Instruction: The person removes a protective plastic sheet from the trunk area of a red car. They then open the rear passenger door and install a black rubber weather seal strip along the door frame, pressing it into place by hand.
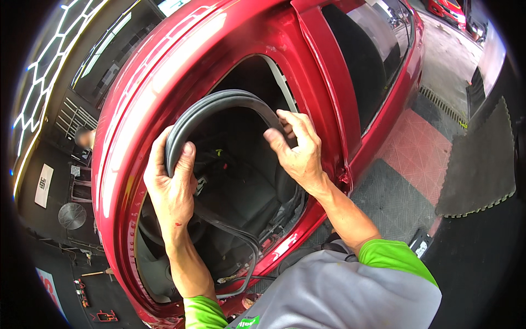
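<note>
A black rubber door seal (227,100) is bent into an arch in front of the open doorway of a red car (164,60). My left hand (174,189) is closed round its left side, thumb on the inner face and fingers on the outer. At the other side of the arch, my right hand (302,151) has the seal between its thumb and curled fingers. Lower lengths of black strip (230,226) loop down inside the doorway toward the sill. Behind the seal, the dark seat and cabin (246,183) are partly hidden.
The car's rear door (337,82) lies to the right of the doorway. Red and grey floor tiles (413,148) and a dark interlocking mat (479,170) are at right. To the left are a round fan (72,216) and another person (83,140).
</note>
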The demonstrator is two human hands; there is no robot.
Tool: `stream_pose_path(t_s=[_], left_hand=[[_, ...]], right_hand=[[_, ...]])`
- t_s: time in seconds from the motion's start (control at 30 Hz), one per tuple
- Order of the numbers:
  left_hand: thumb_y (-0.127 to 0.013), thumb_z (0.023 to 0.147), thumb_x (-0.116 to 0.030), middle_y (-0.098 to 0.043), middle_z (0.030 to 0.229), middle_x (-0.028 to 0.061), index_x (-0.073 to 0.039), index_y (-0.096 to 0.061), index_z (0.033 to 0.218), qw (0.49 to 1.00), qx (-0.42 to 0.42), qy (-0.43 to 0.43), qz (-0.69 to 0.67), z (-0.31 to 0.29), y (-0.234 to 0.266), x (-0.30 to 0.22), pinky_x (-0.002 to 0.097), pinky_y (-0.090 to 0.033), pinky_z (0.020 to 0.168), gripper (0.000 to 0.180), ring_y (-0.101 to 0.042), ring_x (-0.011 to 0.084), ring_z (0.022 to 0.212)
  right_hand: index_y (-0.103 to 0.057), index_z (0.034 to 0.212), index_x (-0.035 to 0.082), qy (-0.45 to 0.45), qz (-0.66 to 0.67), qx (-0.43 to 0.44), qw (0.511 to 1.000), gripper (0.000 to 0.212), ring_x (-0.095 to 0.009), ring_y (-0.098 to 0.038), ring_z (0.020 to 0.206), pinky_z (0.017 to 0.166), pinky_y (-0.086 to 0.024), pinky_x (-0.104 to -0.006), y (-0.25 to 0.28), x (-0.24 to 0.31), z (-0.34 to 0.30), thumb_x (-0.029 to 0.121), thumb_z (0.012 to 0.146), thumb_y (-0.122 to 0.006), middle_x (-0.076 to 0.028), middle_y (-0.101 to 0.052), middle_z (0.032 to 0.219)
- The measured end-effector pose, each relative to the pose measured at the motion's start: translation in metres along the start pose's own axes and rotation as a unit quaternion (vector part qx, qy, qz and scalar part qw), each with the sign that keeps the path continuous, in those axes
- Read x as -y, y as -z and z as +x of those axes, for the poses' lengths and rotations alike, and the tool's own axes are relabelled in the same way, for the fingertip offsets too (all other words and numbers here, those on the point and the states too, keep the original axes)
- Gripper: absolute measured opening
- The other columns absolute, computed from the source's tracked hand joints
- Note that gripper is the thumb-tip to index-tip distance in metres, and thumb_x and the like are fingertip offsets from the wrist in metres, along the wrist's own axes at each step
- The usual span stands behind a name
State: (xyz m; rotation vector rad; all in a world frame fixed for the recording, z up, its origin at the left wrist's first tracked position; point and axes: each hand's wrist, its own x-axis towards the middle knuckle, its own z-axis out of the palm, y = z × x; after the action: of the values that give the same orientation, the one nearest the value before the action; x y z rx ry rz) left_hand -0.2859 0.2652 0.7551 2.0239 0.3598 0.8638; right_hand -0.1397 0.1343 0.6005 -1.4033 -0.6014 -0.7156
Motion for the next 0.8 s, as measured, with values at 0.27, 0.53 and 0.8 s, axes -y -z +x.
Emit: stream_pose_path(t_s=[0.27, 0.53, 0.8], left_hand=[[-0.072, 0.098, -0.013, -0.066, 0.117, 0.0069, -0.006, -0.054, 0.148, 0.991, 0.029, -0.119, 0.052, 0.001, -0.030, 0.021, 0.0268, -0.048, 0.093, 0.053, -0.061, 0.0120, 0.100], [-0.067, 0.100, -0.011, -0.060, 0.091, 0.0140, -0.011, -0.059, 0.145, 0.953, -0.030, -0.223, 0.205, 0.023, -0.056, 0.021, 0.0358, -0.051, 0.072, 0.046, -0.059, 0.0237, 0.076], [-0.063, 0.103, -0.014, -0.066, 0.098, 0.0166, -0.008, -0.059, 0.144, 0.961, 0.005, -0.149, 0.233, 0.018, -0.064, 0.005, 0.0361, -0.051, 0.080, 0.042, -0.063, 0.0253, 0.083]], right_hand=[[-0.066, 0.121, 0.002, 0.098, -0.124, -0.086, 0.984, 0.034, -0.028, -0.065, 0.075, 0.062, -0.053, -0.0382, 0.001, -0.016, 0.031, 0.001, 0.088, -0.073, -0.012, -0.060, 0.090], [-0.067, 0.117, 0.004, 0.034, -0.185, -0.097, 0.977, 0.026, -0.025, -0.064, 0.067, 0.054, -0.051, -0.0370, -0.011, -0.008, 0.056, 0.013, 0.094, -0.074, -0.010, -0.059, 0.087], [-0.065, 0.107, 0.000, 0.020, -0.164, -0.063, 0.984, 0.017, -0.033, -0.068, 0.068, 0.057, -0.054, -0.0398, -0.005, -0.009, 0.047, 0.011, 0.097, -0.070, -0.015, -0.065, 0.082]])
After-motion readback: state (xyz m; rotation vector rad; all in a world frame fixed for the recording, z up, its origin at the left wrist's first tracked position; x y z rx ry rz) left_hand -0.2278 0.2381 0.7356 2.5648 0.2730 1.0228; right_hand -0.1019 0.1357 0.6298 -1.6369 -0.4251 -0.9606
